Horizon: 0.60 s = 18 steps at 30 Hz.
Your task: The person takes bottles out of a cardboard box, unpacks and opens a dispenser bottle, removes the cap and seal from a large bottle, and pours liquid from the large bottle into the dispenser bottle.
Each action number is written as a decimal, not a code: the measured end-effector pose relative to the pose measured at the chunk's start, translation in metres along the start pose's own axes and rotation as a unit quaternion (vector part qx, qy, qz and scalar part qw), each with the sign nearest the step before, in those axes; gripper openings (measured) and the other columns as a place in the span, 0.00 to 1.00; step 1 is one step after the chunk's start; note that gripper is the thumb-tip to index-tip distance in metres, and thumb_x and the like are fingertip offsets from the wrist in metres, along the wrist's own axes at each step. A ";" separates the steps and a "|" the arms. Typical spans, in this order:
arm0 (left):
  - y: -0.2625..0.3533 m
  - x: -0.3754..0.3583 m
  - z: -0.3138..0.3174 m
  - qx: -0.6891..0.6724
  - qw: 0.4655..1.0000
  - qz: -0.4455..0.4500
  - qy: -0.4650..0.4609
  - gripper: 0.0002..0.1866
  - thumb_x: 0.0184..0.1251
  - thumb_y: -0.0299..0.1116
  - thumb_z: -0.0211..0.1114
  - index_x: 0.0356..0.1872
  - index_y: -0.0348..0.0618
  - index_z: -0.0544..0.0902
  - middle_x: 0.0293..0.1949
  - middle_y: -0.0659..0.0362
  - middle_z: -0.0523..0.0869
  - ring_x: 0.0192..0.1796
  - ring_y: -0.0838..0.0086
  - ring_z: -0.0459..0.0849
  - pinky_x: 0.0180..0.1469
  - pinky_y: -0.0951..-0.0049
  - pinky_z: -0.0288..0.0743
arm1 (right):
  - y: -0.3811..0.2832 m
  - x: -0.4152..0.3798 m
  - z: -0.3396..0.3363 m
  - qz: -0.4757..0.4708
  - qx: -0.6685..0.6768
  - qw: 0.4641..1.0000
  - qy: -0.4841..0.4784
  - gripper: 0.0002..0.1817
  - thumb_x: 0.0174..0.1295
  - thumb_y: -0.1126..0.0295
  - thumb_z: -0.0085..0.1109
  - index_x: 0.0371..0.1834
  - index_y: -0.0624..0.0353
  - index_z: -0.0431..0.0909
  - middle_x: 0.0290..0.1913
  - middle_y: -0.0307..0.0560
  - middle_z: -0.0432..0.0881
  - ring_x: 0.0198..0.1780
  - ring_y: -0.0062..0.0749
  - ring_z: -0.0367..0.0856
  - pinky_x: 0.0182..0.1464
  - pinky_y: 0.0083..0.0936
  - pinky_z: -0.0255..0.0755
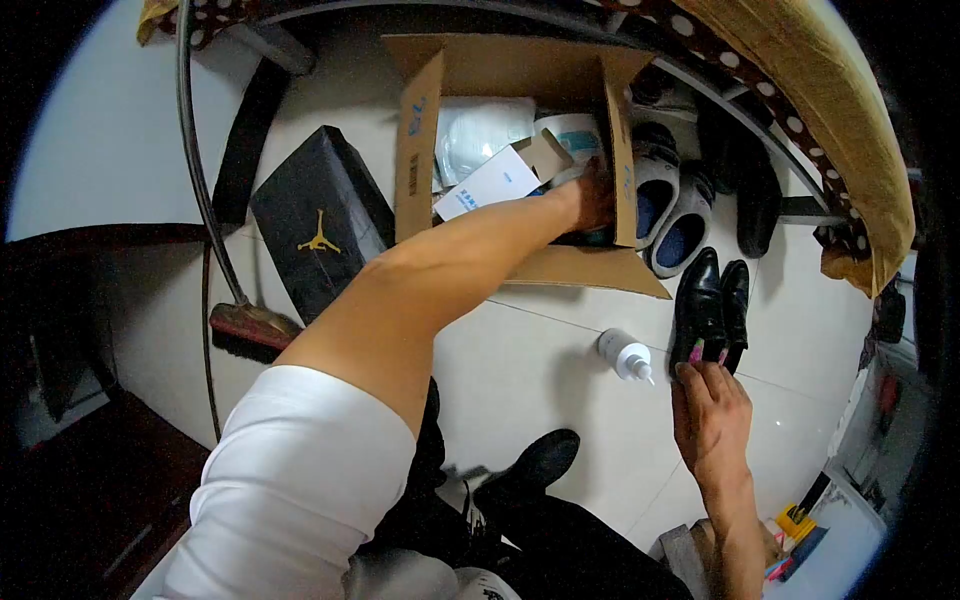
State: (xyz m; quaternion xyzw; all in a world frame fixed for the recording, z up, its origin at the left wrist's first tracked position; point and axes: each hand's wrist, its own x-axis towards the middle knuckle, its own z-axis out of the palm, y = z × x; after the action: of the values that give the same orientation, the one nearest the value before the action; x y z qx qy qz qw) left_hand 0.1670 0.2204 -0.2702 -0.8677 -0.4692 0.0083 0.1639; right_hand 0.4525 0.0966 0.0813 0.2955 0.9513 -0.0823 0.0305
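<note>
My left hand (595, 198) reaches down inside an open cardboard box (427, 150), against its right wall, its fingers mostly hidden in shadow. Around it in the box are a white carton (490, 185) with its end flap open, a clear plastic-wrapped pack (485, 130) and a white tub (572, 130) with a teal label. At the heel end of a pair of black shoes (697, 300), my right hand (715, 415) has its fingers drawn together, with small pink bits showing by the fingertips; I cannot tell what it holds. A white nozzle bottle (622, 352) stands left of that hand.
A black shoe box (325, 220) with a gold logo lies left of the cardboard box, beside a broom (250, 330). Grey clogs (680, 215) and other dark footwear sit under a metal frame on the right. My own shoe (535, 460) rests on the tiled floor.
</note>
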 end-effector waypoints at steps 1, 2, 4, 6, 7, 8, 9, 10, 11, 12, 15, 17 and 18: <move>0.001 0.000 0.003 -0.012 1.000 -0.007 0.004 0.25 0.77 0.43 0.57 0.73 0.57 0.81 0.79 0.51 0.75 0.80 0.45 0.70 0.72 0.24 0.66 | 0.000 0.000 0.000 -0.005 -0.004 1.000 0.008 0.13 0.62 0.75 0.69 0.49 0.62 0.85 0.42 0.52 0.84 0.42 0.49 0.85 0.45 0.44 0.80; 0.003 -0.001 0.006 -0.023 1.000 -0.014 0.008 0.26 0.76 0.43 0.58 0.72 0.57 0.81 0.79 0.51 0.74 0.80 0.44 0.70 0.70 0.23 0.69 | 0.000 0.000 -0.002 -0.002 0.001 1.000 0.006 0.13 0.62 0.75 0.69 0.49 0.62 0.85 0.42 0.52 0.84 0.42 0.50 0.85 0.45 0.44 0.79; -0.012 -0.022 -0.051 -0.061 0.997 -0.025 0.045 0.25 0.72 0.43 0.60 0.69 0.57 0.84 0.77 0.50 0.76 0.78 0.44 0.72 0.69 0.23 0.70 | -0.002 -0.002 -0.005 0.008 0.013 1.000 0.003 0.13 0.61 0.76 0.69 0.49 0.62 0.85 0.42 0.52 0.85 0.41 0.50 0.85 0.45 0.44 0.79; -0.023 -0.030 -0.077 -0.074 0.994 -0.007 0.084 0.23 0.74 0.39 0.59 0.67 0.53 0.85 0.73 0.50 0.80 0.76 0.47 0.74 0.75 0.32 0.67 | 0.002 -0.007 -0.001 0.006 0.015 1.000 0.018 0.12 0.61 0.76 0.69 0.49 0.62 0.85 0.42 0.52 0.84 0.41 0.50 0.84 0.44 0.44 0.79; -0.027 -0.033 -0.085 -0.079 0.992 0.001 0.102 0.22 0.75 0.37 0.58 0.66 0.51 0.85 0.71 0.50 0.82 0.75 0.49 0.76 0.77 0.37 0.65 | 0.003 -0.009 0.000 0.004 0.017 1.000 0.026 0.12 0.61 0.77 0.69 0.49 0.61 0.85 0.41 0.52 0.84 0.40 0.50 0.84 0.43 0.44 0.79; -0.028 -0.036 -0.087 -0.089 0.989 0.007 0.120 0.22 0.75 0.37 0.58 0.66 0.50 0.85 0.70 0.50 0.83 0.74 0.49 0.76 0.77 0.37 0.65 | 0.002 -0.010 0.001 0.008 0.023 0.999 0.033 0.12 0.61 0.77 0.70 0.48 0.61 0.85 0.41 0.52 0.84 0.40 0.50 0.84 0.43 0.44 0.79; -0.028 -0.039 -0.082 -0.097 0.985 0.011 0.140 0.22 0.75 0.37 0.58 0.66 0.50 0.85 0.70 0.50 0.83 0.74 0.49 0.77 0.77 0.38 0.66 | 0.000 -0.011 0.002 0.009 0.028 0.999 0.041 0.12 0.61 0.77 0.70 0.48 0.61 0.85 0.41 0.51 0.84 0.40 0.50 0.84 0.43 0.44 0.79; -0.026 -0.039 -0.075 -0.105 0.981 0.014 0.161 0.22 0.74 0.37 0.58 0.65 0.49 0.85 0.69 0.50 0.83 0.73 0.49 0.77 0.77 0.39 0.67 | -0.001 -0.012 0.001 0.009 0.030 0.998 0.049 0.12 0.61 0.77 0.70 0.48 0.60 0.86 0.40 0.51 0.84 0.39 0.50 0.84 0.43 0.43 0.79; -0.019 -0.039 -0.061 -0.089 0.985 0.007 0.146 0.23 0.73 0.39 0.59 0.66 0.53 0.85 0.70 0.52 0.82 0.75 0.48 0.76 0.75 0.33 0.66 | -0.005 -0.013 -0.001 0.007 0.029 0.998 0.056 0.12 0.61 0.77 0.70 0.47 0.60 0.85 0.40 0.51 0.84 0.39 0.50 0.84 0.42 0.43 0.78; -0.008 -0.036 -0.037 -0.074 0.989 0.000 0.131 0.24 0.72 0.41 0.59 0.67 0.57 0.85 0.72 0.54 0.81 0.76 0.46 0.74 0.73 0.28 0.66 | -0.007 -0.015 -0.001 0.006 0.027 0.998 0.063 0.12 0.61 0.77 0.70 0.47 0.60 0.85 0.40 0.51 0.84 0.39 0.50 0.84 0.42 0.43 0.78; 0.006 -0.029 0.004 -0.055 0.992 0.012 0.112 0.22 0.71 0.45 0.60 0.64 0.60 0.87 0.71 0.55 0.81 0.78 0.47 0.73 0.74 0.21 0.63 | -0.012 -0.020 -0.013 0.004 0.024 0.998 0.064 0.11 0.61 0.77 0.70 0.46 0.60 0.85 0.40 0.50 0.84 0.37 0.48 0.83 0.41 0.43 0.77; 0.006 -0.037 -0.031 -0.008 0.997 0.055 0.054 0.21 0.71 0.45 0.60 0.61 0.58 0.88 0.70 0.54 0.83 0.78 0.49 0.73 0.74 0.22 0.63 | -0.017 -0.027 -0.020 0.015 0.028 0.998 0.062 0.10 0.61 0.77 0.70 0.46 0.59 0.85 0.40 0.50 0.84 0.37 0.48 0.82 0.40 0.42 0.76; -0.002 -0.041 -0.028 -0.050 0.994 0.074 0.065 0.20 0.70 0.44 0.61 0.59 0.56 0.88 0.67 0.53 0.84 0.76 0.49 0.76 0.73 0.24 0.65 | -0.017 -0.032 -0.019 0.012 0.030 0.997 0.068 0.10 0.61 0.77 0.70 0.46 0.59 0.85 0.40 0.50 0.84 0.37 0.47 0.83 0.41 0.42 0.76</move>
State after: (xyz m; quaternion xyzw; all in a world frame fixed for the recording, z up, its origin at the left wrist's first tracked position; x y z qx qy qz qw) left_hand 0.1472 0.1806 -0.2489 -0.9059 -0.3918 -0.0597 0.1494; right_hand 0.4692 0.0685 0.1058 0.3124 0.9448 -0.0898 -0.0419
